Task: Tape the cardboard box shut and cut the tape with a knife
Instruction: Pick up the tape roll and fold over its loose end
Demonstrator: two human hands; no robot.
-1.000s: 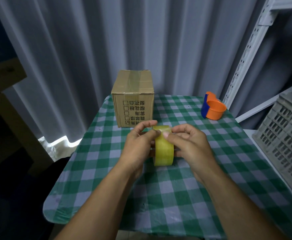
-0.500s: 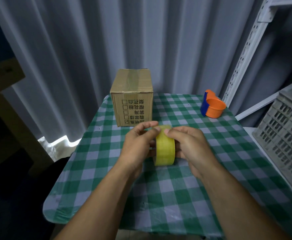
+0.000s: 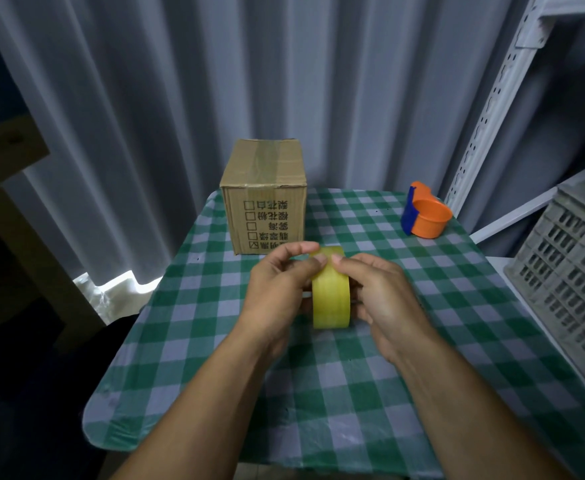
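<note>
A roll of yellow tape (image 3: pixel 331 299) stands on edge between my hands, just above the checked tablecloth. My left hand (image 3: pixel 277 289) grips its left side, with thumb and forefinger pinching at the top of the roll. My right hand (image 3: pixel 379 296) holds the right side, its fingertips also at the top of the roll. The cardboard box (image 3: pixel 265 199) stands behind the roll at the table's far edge, flaps down, with a strip of tape along its top. I see no knife.
An orange and blue tape dispenser (image 3: pixel 424 216) sits at the table's far right. The green checked table (image 3: pixel 353 393) is small, with a grey plastic crate (image 3: pixel 568 271) and white shelf upright (image 3: pixel 485 126) to the right. A curtain hangs behind.
Both hands stay on the roll. The fingertips have shifted slightly along its top edge, and the view has tilted a little.
</note>
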